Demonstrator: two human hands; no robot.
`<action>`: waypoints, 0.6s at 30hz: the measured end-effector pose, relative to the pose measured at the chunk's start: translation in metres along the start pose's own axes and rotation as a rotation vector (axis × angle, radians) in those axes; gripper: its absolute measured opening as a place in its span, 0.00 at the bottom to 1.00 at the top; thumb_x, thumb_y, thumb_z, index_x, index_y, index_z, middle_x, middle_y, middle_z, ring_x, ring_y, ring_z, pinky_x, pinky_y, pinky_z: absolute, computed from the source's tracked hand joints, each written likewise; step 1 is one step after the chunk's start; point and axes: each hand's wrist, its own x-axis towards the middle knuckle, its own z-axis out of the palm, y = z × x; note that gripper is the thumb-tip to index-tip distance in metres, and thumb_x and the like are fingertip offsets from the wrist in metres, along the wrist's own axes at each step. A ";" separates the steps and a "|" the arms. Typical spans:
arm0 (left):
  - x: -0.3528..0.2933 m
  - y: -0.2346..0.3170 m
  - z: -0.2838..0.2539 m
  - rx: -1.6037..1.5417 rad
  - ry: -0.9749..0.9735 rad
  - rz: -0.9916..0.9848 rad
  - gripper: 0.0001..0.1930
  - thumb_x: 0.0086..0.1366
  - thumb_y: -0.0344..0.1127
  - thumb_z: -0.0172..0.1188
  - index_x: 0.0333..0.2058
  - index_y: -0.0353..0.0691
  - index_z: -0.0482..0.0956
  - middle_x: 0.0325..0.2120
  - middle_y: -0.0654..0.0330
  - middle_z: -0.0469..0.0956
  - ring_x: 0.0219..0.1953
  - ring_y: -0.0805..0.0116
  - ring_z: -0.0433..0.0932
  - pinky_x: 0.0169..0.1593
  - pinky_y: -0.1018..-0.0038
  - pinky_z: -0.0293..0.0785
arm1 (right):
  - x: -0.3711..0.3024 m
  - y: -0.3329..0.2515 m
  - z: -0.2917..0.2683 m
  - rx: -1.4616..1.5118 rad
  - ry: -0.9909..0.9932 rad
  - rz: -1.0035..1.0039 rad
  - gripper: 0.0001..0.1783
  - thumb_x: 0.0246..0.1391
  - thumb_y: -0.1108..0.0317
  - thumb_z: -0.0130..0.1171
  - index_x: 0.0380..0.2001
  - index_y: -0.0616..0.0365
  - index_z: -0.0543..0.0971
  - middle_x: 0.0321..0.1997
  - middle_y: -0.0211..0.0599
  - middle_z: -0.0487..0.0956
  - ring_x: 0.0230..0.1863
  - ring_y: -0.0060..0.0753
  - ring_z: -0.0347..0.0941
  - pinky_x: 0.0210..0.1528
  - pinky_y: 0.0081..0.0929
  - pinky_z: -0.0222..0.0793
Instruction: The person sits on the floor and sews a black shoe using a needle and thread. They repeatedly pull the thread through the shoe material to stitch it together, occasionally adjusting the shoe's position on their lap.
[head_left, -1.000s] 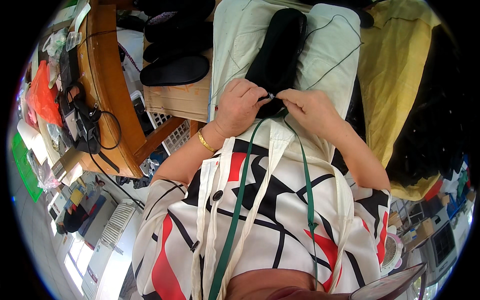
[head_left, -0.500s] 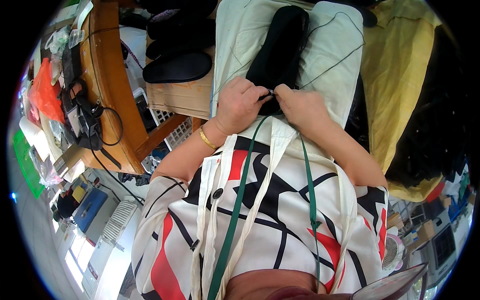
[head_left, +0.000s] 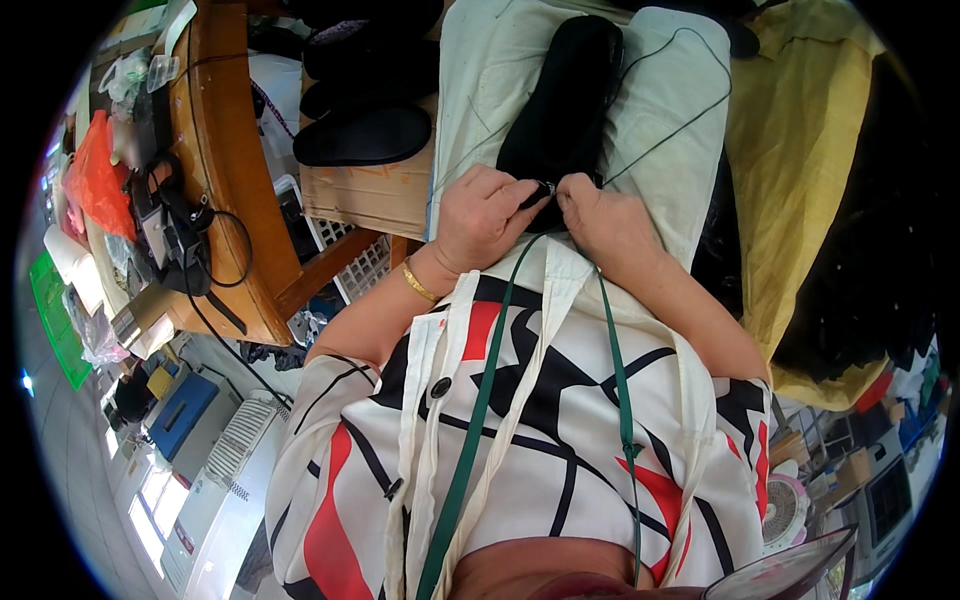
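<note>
A black cloth shoe (head_left: 570, 90) lies lengthwise on the white cloth (head_left: 480, 60) over my lap, its near end under my fingers. My left hand (head_left: 485, 215) pinches that near edge between thumb and forefinger. My right hand (head_left: 608, 222) is closed, thumb and forefinger together, right beside the left fingertips. A tiny shiny spot shows between the two hands, too small to name. A dark thread (head_left: 672, 128) loops over the cloth right of the shoe and runs down toward my right hand.
Several black shoes or soles (head_left: 362, 135) lie on a cardboard box (head_left: 365, 198) at the left. Beyond them stands a wooden table (head_left: 225, 170) with a red plastic bag (head_left: 100, 180) and cables. Yellow cloth (head_left: 795, 170) hangs at the right, next to dark material.
The view has shifted slightly, so the surroundings sit a little farther right. My hands keep their pinch at the shoe's near end, with fingertips only slightly changed.
</note>
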 end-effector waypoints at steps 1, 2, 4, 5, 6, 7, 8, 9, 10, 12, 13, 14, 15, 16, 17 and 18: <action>0.000 0.000 0.000 0.001 -0.001 0.005 0.13 0.48 0.29 0.73 0.35 0.40 0.83 0.27 0.60 0.77 0.29 0.59 0.76 0.31 0.68 0.73 | 0.001 -0.004 0.000 0.070 0.010 0.069 0.08 0.62 0.66 0.54 0.37 0.58 0.69 0.19 0.41 0.77 0.22 0.49 0.77 0.22 0.44 0.70; 0.000 0.001 0.000 0.000 -0.003 0.009 0.14 0.48 0.29 0.73 0.35 0.40 0.83 0.27 0.60 0.77 0.28 0.60 0.76 0.31 0.68 0.73 | 0.002 -0.006 0.000 0.140 0.019 0.139 0.08 0.63 0.65 0.54 0.37 0.58 0.68 0.19 0.42 0.77 0.22 0.50 0.77 0.23 0.45 0.70; -0.003 -0.001 0.000 -0.013 -0.017 0.031 0.15 0.46 0.27 0.72 0.35 0.40 0.82 0.26 0.60 0.77 0.28 0.60 0.76 0.31 0.68 0.74 | 0.006 -0.007 -0.001 0.212 0.003 0.198 0.10 0.65 0.63 0.52 0.39 0.58 0.68 0.21 0.44 0.78 0.24 0.53 0.77 0.25 0.47 0.70; -0.003 -0.001 0.001 -0.021 -0.023 0.042 0.15 0.46 0.27 0.72 0.36 0.40 0.82 0.26 0.60 0.77 0.28 0.60 0.76 0.31 0.69 0.74 | 0.008 -0.006 -0.001 0.245 -0.005 0.228 0.11 0.66 0.62 0.52 0.40 0.57 0.68 0.21 0.45 0.78 0.25 0.55 0.77 0.27 0.48 0.70; -0.003 -0.001 0.001 -0.018 -0.020 0.053 0.16 0.45 0.27 0.72 0.36 0.40 0.82 0.26 0.61 0.77 0.28 0.60 0.76 0.31 0.69 0.74 | 0.012 -0.007 -0.001 0.259 -0.013 0.239 0.11 0.66 0.61 0.52 0.40 0.58 0.68 0.21 0.45 0.78 0.26 0.56 0.77 0.28 0.49 0.70; -0.002 -0.001 0.001 -0.016 -0.017 0.063 0.16 0.45 0.26 0.72 0.36 0.40 0.82 0.26 0.61 0.77 0.29 0.61 0.76 0.31 0.69 0.74 | 0.016 -0.009 0.000 0.272 -0.022 0.251 0.12 0.66 0.61 0.52 0.41 0.58 0.68 0.22 0.46 0.78 0.26 0.57 0.77 0.29 0.49 0.70; 0.000 -0.002 0.002 -0.014 -0.010 0.072 0.17 0.44 0.26 0.72 0.36 0.40 0.82 0.26 0.62 0.76 0.29 0.61 0.76 0.31 0.69 0.74 | 0.019 -0.010 0.000 0.282 -0.032 0.261 0.12 0.66 0.60 0.52 0.41 0.58 0.67 0.22 0.46 0.78 0.27 0.58 0.77 0.30 0.50 0.70; 0.001 -0.002 0.001 -0.015 -0.007 0.078 0.16 0.45 0.26 0.71 0.36 0.40 0.82 0.26 0.62 0.76 0.28 0.61 0.76 0.30 0.69 0.74 | 0.019 -0.009 0.000 0.289 -0.032 0.255 0.13 0.65 0.60 0.52 0.42 0.58 0.67 0.23 0.47 0.78 0.27 0.58 0.77 0.30 0.50 0.70; 0.002 -0.003 0.001 -0.015 -0.003 0.085 0.16 0.45 0.26 0.71 0.36 0.40 0.82 0.26 0.62 0.76 0.28 0.61 0.76 0.30 0.69 0.74 | 0.019 -0.008 -0.001 0.295 -0.032 0.249 0.13 0.65 0.60 0.53 0.42 0.58 0.67 0.23 0.47 0.79 0.27 0.58 0.77 0.30 0.50 0.70; 0.003 -0.004 0.002 -0.004 0.006 0.094 0.16 0.45 0.26 0.71 0.36 0.40 0.82 0.26 0.63 0.76 0.28 0.62 0.75 0.30 0.69 0.73 | 0.021 -0.008 -0.006 0.253 -0.076 0.256 0.13 0.64 0.61 0.54 0.43 0.57 0.68 0.25 0.47 0.79 0.28 0.57 0.77 0.30 0.49 0.70; 0.003 -0.004 0.001 0.007 0.006 0.099 0.16 0.45 0.26 0.70 0.36 0.40 0.82 0.25 0.63 0.76 0.28 0.62 0.75 0.29 0.69 0.73 | 0.022 -0.011 -0.013 0.207 -0.116 0.272 0.12 0.64 0.61 0.55 0.43 0.57 0.69 0.26 0.46 0.79 0.28 0.56 0.77 0.30 0.48 0.70; 0.002 -0.004 0.002 0.018 0.012 0.099 0.16 0.45 0.26 0.70 0.36 0.40 0.82 0.25 0.63 0.75 0.27 0.63 0.75 0.29 0.70 0.73 | 0.024 -0.013 -0.020 0.158 -0.162 0.284 0.12 0.63 0.62 0.56 0.42 0.56 0.70 0.27 0.45 0.79 0.29 0.55 0.77 0.30 0.47 0.70; 0.002 -0.005 0.004 0.019 0.027 0.098 0.15 0.45 0.26 0.69 0.36 0.41 0.82 0.25 0.63 0.75 0.27 0.63 0.75 0.29 0.70 0.73 | 0.026 -0.012 -0.026 0.117 -0.125 0.244 0.11 0.62 0.62 0.57 0.41 0.55 0.71 0.28 0.43 0.79 0.29 0.53 0.77 0.31 0.45 0.71; 0.001 -0.005 0.005 0.021 0.041 0.097 0.15 0.45 0.26 0.69 0.36 0.41 0.82 0.25 0.64 0.75 0.27 0.63 0.74 0.28 0.70 0.72 | 0.029 -0.012 -0.033 0.077 -0.088 0.202 0.09 0.61 0.62 0.58 0.40 0.54 0.73 0.29 0.41 0.79 0.30 0.51 0.77 0.31 0.44 0.71; 0.001 -0.006 0.006 0.021 0.052 0.099 0.14 0.46 0.27 0.68 0.35 0.41 0.82 0.24 0.64 0.74 0.27 0.64 0.74 0.28 0.70 0.72 | 0.031 -0.012 -0.037 0.040 -0.047 0.165 0.08 0.60 0.63 0.59 0.38 0.53 0.74 0.31 0.40 0.79 0.31 0.50 0.77 0.31 0.42 0.71; 0.001 -0.007 0.005 0.015 0.044 0.105 0.16 0.45 0.27 0.69 0.36 0.41 0.83 0.25 0.64 0.75 0.27 0.63 0.74 0.28 0.70 0.72 | 0.034 -0.013 -0.038 0.056 -0.056 0.149 0.07 0.60 0.63 0.59 0.36 0.53 0.75 0.31 0.38 0.78 0.31 0.49 0.77 0.31 0.41 0.71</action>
